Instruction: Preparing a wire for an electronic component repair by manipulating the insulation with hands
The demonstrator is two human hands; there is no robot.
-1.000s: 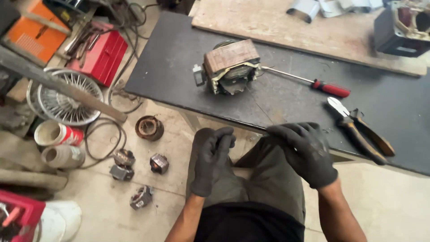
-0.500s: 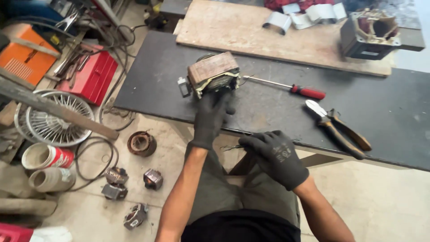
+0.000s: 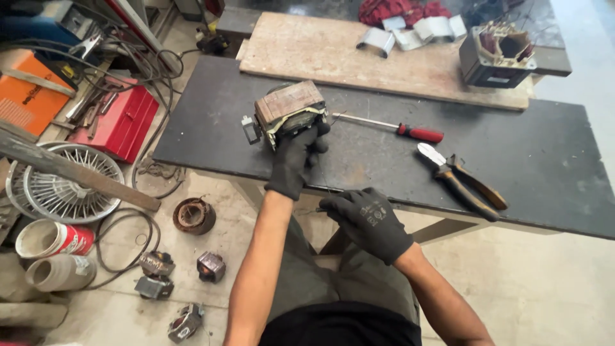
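Note:
Both my hands wear dark gloves. My left hand (image 3: 296, 157) reaches forward and grips the near side of a motor stator (image 3: 288, 110), a rusty laminated block with windings, resting on the dark table (image 3: 551, 160). My right hand (image 3: 368, 219) hovers at the table's near edge with its fingers curled around a thin metal tool whose tip sticks out to the left. A red-handled screwdriver (image 3: 391, 127) lies just right of the stator. Cutting pliers (image 3: 462, 181) with dark and orange handles lie further right.
A wooden board (image 3: 333, 54) at the back carries bent metal strips (image 3: 416, 31) and another square stator (image 3: 498, 56). On the floor at left are a red toolbox (image 3: 118, 122), an orange case (image 3: 25, 96), a fan guard (image 3: 64, 182), cans, cables and several small motor parts.
My left hand went from my lap up to the table and took hold of the stator. My right hand dropped toward the table's near edge. The view shifted forward.

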